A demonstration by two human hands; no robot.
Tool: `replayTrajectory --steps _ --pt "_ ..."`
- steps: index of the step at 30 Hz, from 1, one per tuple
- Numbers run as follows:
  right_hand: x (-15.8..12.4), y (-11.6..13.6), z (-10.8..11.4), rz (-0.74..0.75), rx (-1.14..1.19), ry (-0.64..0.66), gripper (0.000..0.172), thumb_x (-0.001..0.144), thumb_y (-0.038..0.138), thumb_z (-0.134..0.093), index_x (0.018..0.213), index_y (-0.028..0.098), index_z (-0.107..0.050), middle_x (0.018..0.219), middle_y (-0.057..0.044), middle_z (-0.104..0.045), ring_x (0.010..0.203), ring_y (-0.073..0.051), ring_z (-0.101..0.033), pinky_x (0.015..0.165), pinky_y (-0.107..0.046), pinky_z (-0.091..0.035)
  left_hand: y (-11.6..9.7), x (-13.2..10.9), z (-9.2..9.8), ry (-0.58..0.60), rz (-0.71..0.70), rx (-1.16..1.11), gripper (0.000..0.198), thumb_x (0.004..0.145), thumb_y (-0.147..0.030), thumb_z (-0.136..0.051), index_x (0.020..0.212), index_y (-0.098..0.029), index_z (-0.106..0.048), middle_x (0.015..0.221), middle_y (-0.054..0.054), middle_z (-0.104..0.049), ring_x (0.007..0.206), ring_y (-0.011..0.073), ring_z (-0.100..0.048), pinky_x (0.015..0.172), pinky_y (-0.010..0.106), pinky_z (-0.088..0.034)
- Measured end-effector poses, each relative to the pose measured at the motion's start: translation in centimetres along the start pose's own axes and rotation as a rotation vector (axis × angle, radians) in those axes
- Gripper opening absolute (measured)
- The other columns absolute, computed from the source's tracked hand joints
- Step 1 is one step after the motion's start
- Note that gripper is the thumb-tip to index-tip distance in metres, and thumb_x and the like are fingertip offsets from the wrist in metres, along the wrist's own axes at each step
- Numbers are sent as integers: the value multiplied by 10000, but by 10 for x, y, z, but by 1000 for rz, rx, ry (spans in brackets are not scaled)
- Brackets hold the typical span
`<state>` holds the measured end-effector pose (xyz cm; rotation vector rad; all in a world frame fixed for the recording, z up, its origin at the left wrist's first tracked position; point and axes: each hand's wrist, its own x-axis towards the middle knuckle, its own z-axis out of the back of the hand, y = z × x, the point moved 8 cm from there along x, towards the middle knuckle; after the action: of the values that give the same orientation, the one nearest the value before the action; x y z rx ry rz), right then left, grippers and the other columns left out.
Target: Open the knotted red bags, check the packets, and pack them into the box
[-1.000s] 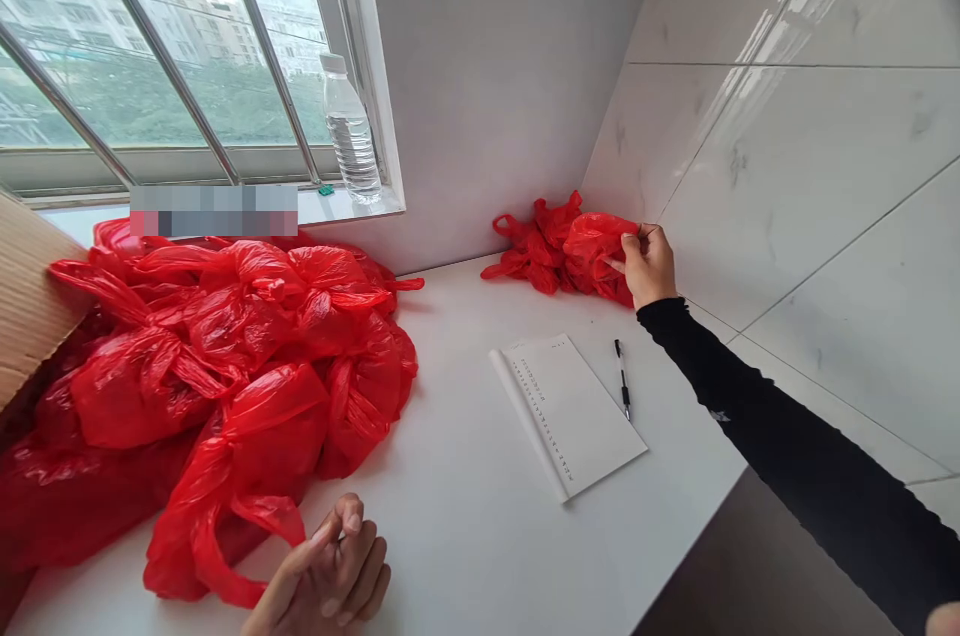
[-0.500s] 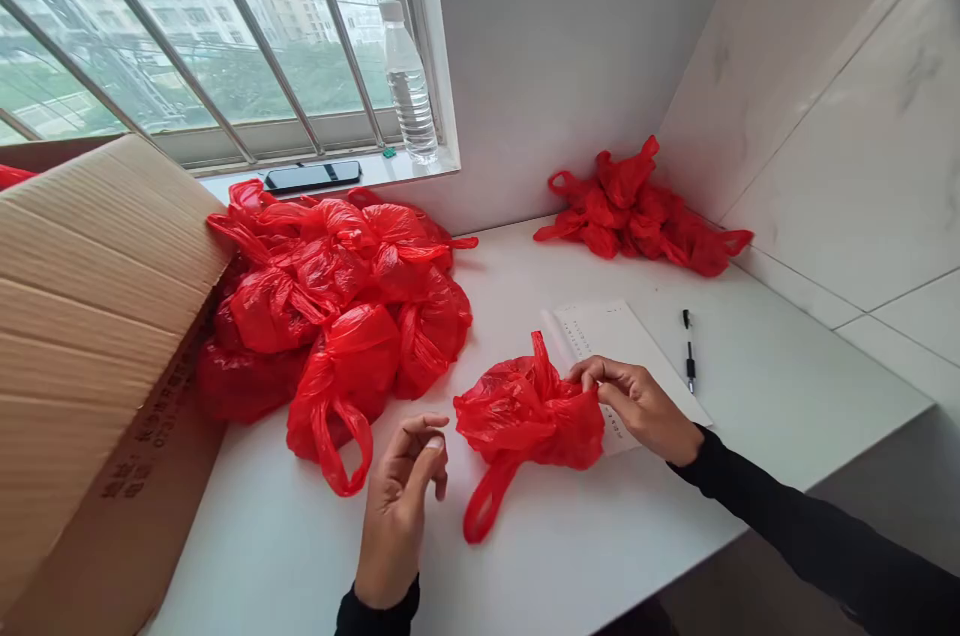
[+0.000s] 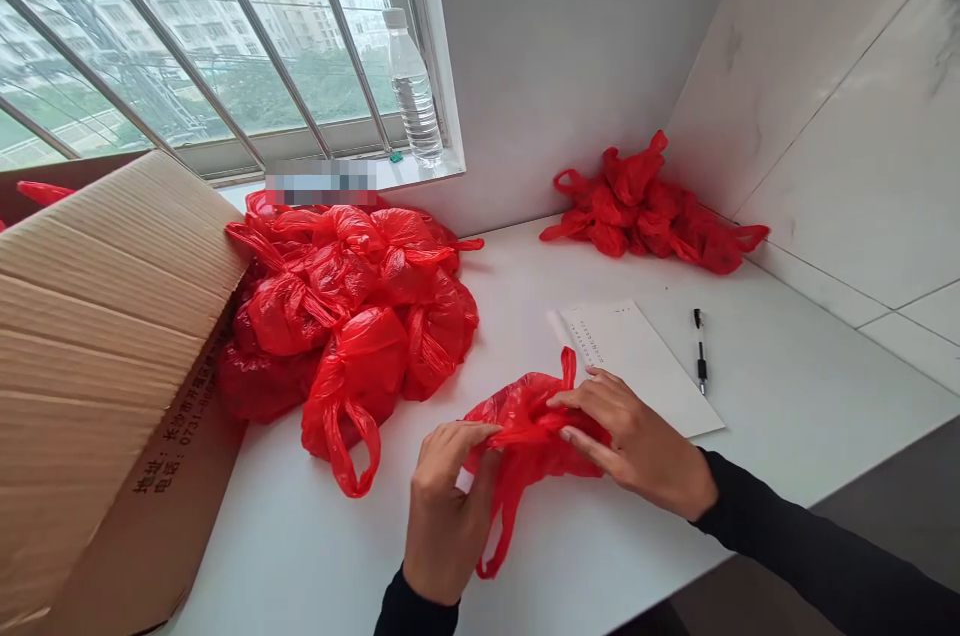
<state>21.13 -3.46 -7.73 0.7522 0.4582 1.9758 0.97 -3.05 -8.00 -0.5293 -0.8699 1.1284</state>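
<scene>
**While both hands grip it: red bag at the near edge of the counter**

Where the red bag (image 3: 525, 431) lies on the white counter (image 3: 795, 386), it sits close to the near edge, directly in front of the person. Its long axis runs obliquely. One handle tip points up and away toward the sheet of paper (image 3: 652, 366), and a loop handle trails down toward the near edge. The left hand (image 3: 446, 506) is closed and pinches the bag's left end. The right hand (image 3: 637, 446) lies over its right end, fingers curled onto the plastic.

The paper touches or nearly touches the right hand. A pen (image 3: 700, 353) lies just beside the paper, pointing front to back.

To the left, a large heap of red bags (image 3: 352, 306) stands near the held bag, with a strip of bare counter between them. A cardboard box (image 3: 97, 366) closes off the left side beyond the heap.

A small heap of red bags (image 3: 652, 211) fills the far right corner against the tiled wall (image 3: 847, 136), well apart from the hands. Bare counter extends right of the pen as far as the wall. A water bottle (image 3: 412, 91) stands upright on the window sill.
</scene>
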Motion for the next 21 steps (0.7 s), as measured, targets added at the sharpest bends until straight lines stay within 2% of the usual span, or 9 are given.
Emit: replayTrajectory --steps 4,6,8,11,13,15,17,19,21 --pt "-1 -20 19 -213 93 -52 118 979 229 -495 997 274 -603 970 -38 -699 937 -249 -656 1008 -559 -494 37 -18 37 -198 344 -99 232 939 -432 -610 1019 -238 -708 962 54 -755 877 243 -708 754 346 -568" --pt "-2 -23 21 -287 112 -41 121 956 219 -489 999 272 -590 1022 -49 -683 982 -260 -646 966 -540 -523 40 -26 44 -252 414 -151 286 929 -450 -607 1118 -252 -691 1088 70 -744 971 266 -704 824 380 -571" --pt "-1 -14 16 -246 117 -3 190 933 222 -524 1109 272 -577 1128 -60 -669 1086 -272 -624 1066 -576 -455 23 -24 43 -240 292 -119 361 939 -382 -588 1291 -303 -618 1287 73 -677 1145 287 -653 941 430 -540" --pt "4 6 0 -111 111 69 405 926 303 -629 1313 273 -516 1229 -62 -652 1184 -268 -593 1223 -612 -234 -17 -17 24 -102 0 67 559 899 -274 -621 1443 -354 -518 1452 78 -561 1325 325 -516 1050 501 -464" --pt "7 13 -7 -65 94 87 353 942 325 -640 1280 269 -557 1150 -51 -671 1118 -251 -616 1233 -609 -209 -33 -13 10 -25 -149 193 524 854 -218 -663 1359 -348 -612 1368 78 -616 1297 342 -511 1059 528 -438" --pt "8 13 -6 -59 101 76 179 974 297 -595 1149 269 -620 1030 -35 -677 1027 -237 -627 1192 -600 -287 -34 -11 10 -30 -207 229 340 851 -184 -669 1147 -343 -721 1153 55 -706 1177 322 -572 1032 517 -443" --pt "6 6 3 -111 146 34 97 1000 296 -543 1026 271 -633 952 -30 -662 975 -235 -619 1088 -557 -415 -22 -10 22 -103 -133 175 177 885 -207 -657 987 -330 -733 986 27 -724 1048 285 -623 955 467 -483" --pt "1 -6 16 -224 198 -28 143 1016 351 -503 963 275 -612 933 -35 -644 919 -234 -613 905 -472 -519 0 -13 41 -202 80 89 76 913 -302 -653 964 -314 -708 962 18 -725 965 263 -656 859 417 -516" --pt "-6 -18 26 -370 246 -77 195 1021 428 -468 961 277 -575 934 -37 -632 812 -219 -604 675 -384 -527 15 -21 56 -295 283 27 138 927 -398 -631 1004 -298 -685 1017 26 -725 968 264 -677 845 404 -524"
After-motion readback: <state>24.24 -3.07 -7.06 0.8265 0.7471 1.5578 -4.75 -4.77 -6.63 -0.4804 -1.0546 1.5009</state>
